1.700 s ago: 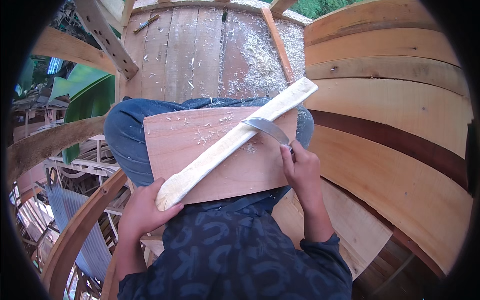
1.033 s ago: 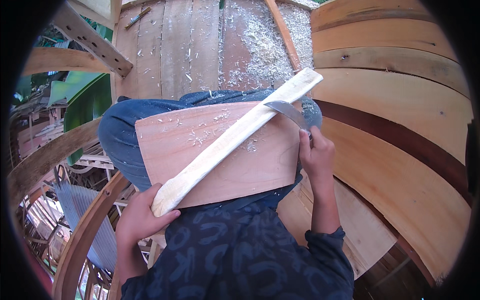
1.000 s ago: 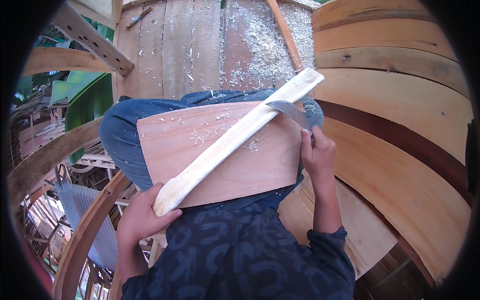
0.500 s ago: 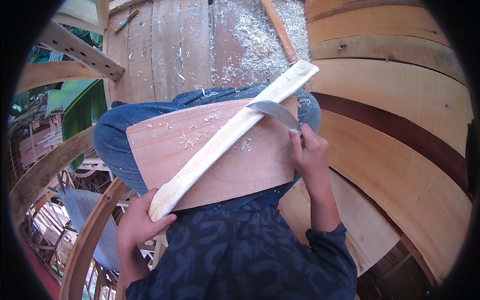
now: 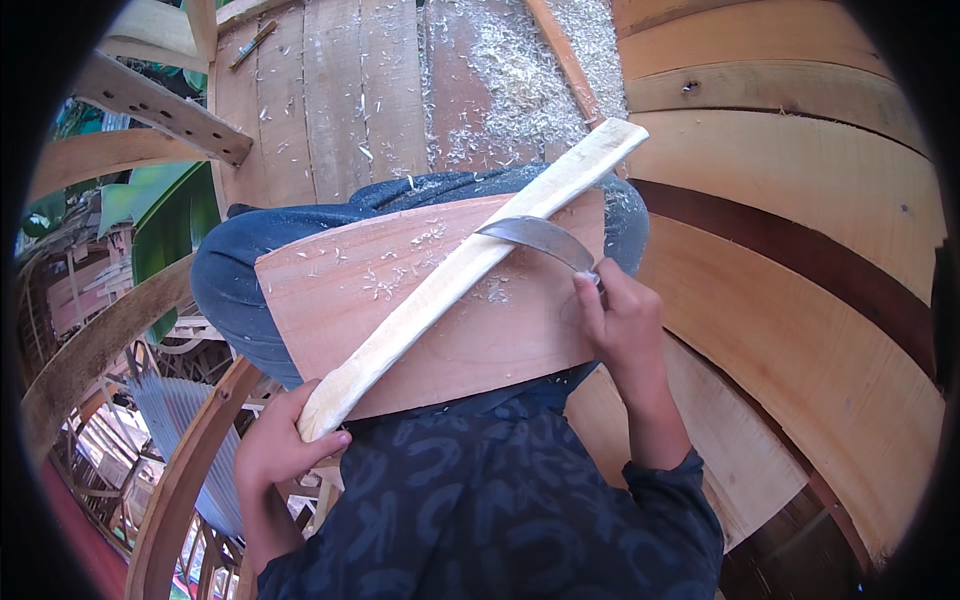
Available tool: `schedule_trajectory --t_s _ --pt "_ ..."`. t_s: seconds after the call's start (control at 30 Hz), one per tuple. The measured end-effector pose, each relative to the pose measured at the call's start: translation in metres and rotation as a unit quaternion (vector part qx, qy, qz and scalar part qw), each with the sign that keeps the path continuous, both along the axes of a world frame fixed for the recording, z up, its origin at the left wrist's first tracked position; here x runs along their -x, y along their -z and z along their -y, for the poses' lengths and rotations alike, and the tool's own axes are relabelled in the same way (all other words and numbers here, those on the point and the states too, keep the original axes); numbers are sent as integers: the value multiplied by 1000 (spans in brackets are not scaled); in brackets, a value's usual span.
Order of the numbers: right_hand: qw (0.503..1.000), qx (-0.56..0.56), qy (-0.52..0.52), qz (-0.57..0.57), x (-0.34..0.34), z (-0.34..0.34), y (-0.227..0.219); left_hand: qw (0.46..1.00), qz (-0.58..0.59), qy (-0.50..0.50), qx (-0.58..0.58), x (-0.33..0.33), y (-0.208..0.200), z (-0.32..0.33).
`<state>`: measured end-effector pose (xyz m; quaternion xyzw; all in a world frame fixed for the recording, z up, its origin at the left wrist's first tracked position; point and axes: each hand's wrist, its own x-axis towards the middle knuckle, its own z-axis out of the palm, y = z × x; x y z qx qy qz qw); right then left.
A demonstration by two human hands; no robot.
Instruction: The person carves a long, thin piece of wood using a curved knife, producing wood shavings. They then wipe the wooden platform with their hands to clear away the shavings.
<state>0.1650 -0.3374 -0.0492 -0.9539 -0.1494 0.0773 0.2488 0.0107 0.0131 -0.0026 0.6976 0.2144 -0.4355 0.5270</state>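
Observation:
A long pale strip of wood (image 5: 430, 298) lies slantwise across a wooden board (image 5: 490, 340) on my lap, its far end reaching past my knees. My left hand (image 5: 282, 432) is wrapped round the strip's near end, thumb on one side and fingers on the other. In my right hand (image 5: 625, 312) is a knife with a curved blade (image 5: 540, 238). The blade crosses the strip around its middle, resting on or just over its upper face. My fist hides most of the knife's handle. Small shavings are scattered over the board.
Pale shavings (image 5: 520, 85) cover the plank floor ahead, beside an orange-brown wooden bar (image 5: 562, 60). A small brush-like tool (image 5: 253, 45) lies at the far left. Curved planks (image 5: 770, 270) rise on the right. Wooden framing (image 5: 190, 470) and a corrugated sheet (image 5: 190, 430) are at left.
My right hand has drawn the knife a little toward me, so its blade now crosses the strip lower down. My left hand keeps its hold on the near end.

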Motion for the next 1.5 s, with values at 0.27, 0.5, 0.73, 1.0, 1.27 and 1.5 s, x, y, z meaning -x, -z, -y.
schedule_trajectory --t_s 0.27,0.5,0.73,1.0,1.27,1.5 --pt "989 43 143 14 -39 32 19 1000 10 24 -7 1 -2 -1" --pt "999 27 9 29 -11 12 4 999 -47 6 20 -2 -3 -4" --pt "998 35 38 48 -25 20 24 991 123 44 19 15 15 -8" --pt "994 35 66 78 -29 22 24 996 -40 -26 80 4 4 -4" --pt "993 30 88 80 -32 15 25 992 -58 -30 104 2 7 -7" --pt "995 -16 97 -9 -17 2 22 994 4 -23 103 7 12 -5"
